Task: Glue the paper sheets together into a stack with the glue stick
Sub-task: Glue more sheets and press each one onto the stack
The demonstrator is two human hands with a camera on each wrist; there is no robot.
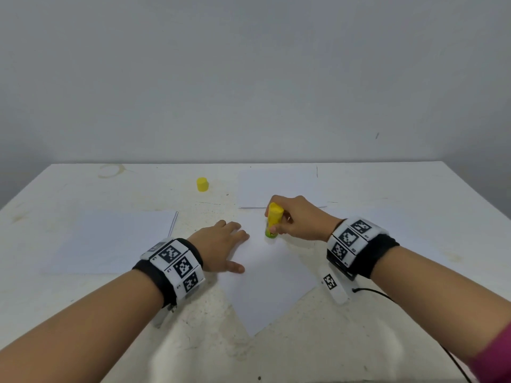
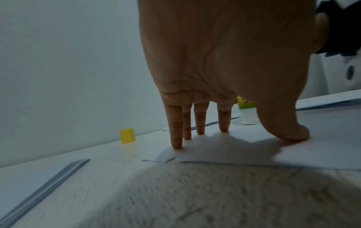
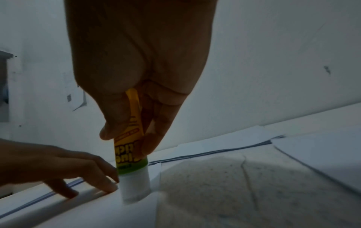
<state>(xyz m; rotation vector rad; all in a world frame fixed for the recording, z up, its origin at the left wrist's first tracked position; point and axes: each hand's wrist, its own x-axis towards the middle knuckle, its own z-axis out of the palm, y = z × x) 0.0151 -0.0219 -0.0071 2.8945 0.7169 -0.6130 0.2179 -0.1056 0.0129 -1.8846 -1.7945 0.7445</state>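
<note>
A white paper sheet (image 1: pixel 266 280) lies turned at an angle in the middle of the table. My left hand (image 1: pixel 221 246) lies flat on its left part, fingers (image 2: pixel 176 131) straight and pressing down. My right hand (image 1: pixel 294 221) grips a yellow glue stick (image 1: pixel 273 218) with a green collar, tip down on the sheet near its far corner. In the right wrist view the glue stick (image 3: pixel 129 151) stands with its white tip on the paper, close to my left hand's fingertips (image 3: pixel 109 187). The yellow cap (image 1: pixel 202 184) stands alone behind.
A stack of white sheets (image 1: pixel 116 239) lies at the left, another stack (image 1: pixel 279 186) at the back behind my right hand. More paper (image 1: pixel 414 225) lies at the right. The table (image 1: pixel 83 308) is a worn white surface against a grey wall.
</note>
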